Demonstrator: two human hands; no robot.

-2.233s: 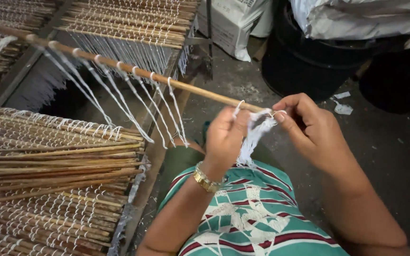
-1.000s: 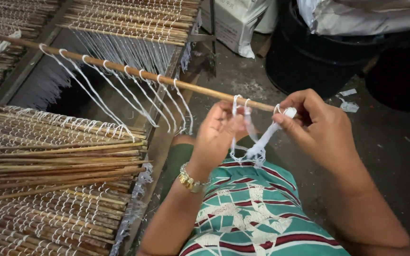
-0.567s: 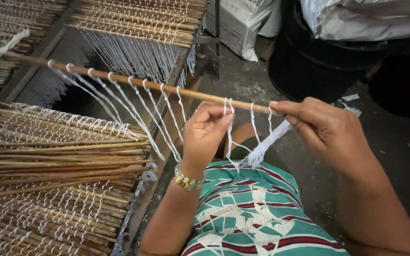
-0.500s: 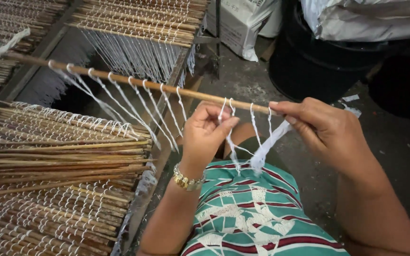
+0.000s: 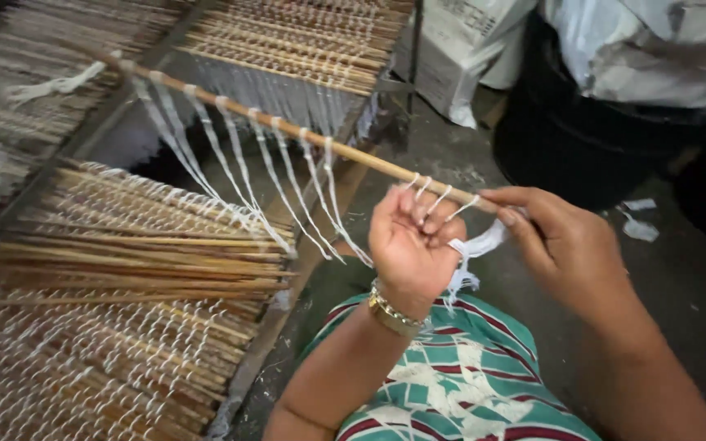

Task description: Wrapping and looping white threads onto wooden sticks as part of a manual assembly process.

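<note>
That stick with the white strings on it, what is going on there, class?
A person is looping white cord along a thin wooden stick. The right hand pinches the stick's near end, and the left hand works the cord into loops beside it. Several finished loops hang along the stick, above a stack of strung sticks.

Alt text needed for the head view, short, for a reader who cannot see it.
Two hands work white cord onto a thin wooden stick: the left hand loops it, the right hand pinches the stick's end. Stacked sticks with cord loops lie on the left side.
</note>
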